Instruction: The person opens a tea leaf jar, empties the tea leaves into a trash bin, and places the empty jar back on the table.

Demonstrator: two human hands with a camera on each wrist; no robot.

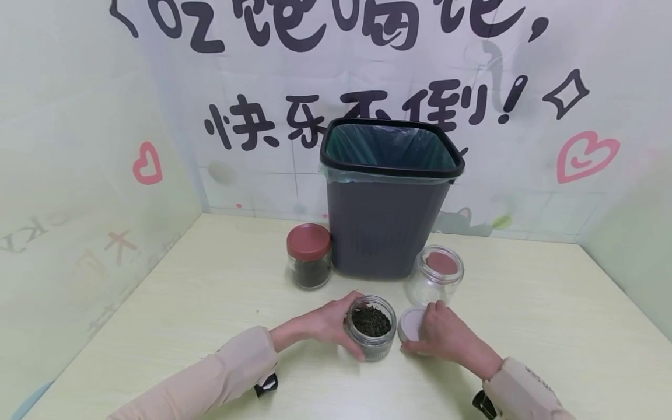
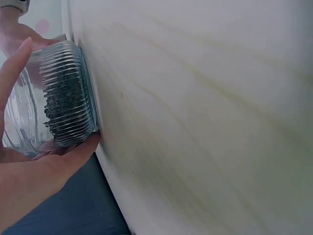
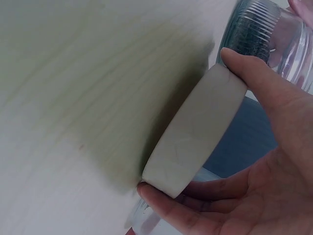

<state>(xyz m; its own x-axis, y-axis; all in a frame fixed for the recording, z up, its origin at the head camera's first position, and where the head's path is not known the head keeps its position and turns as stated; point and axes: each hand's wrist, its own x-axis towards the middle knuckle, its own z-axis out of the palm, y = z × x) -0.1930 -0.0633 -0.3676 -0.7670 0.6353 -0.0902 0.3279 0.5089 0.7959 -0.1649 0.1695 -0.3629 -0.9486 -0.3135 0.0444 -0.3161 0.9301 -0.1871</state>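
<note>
In the head view, my left hand (image 1: pixel 332 324) grips the side of an open glass jar (image 1: pixel 375 352) part filled with dark dried leaves that look like loose tea. The left wrist view shows the ribbed lower wall of this jar (image 2: pixel 68 98), with thumb and fingers on opposite sides. Just right of it, my right hand (image 1: pixel 451 335) holds a pale round lid (image 1: pixel 411 324) by its rim. From the right wrist, the lid (image 3: pixel 195 132) appears edge-on and close over the table, thumb at one end and fingertips at the other.
A dark grey bin (image 1: pixel 383 227) with a green liner stands at the back. A red-lidded jar (image 1: pixel 308 245) with dark contents sits by its left side. Another glass jar (image 1: pixel 427 290), lidless, is at its right, a reddish disc showing through its mouth. Walls border the table (image 1: pixel 210 280).
</note>
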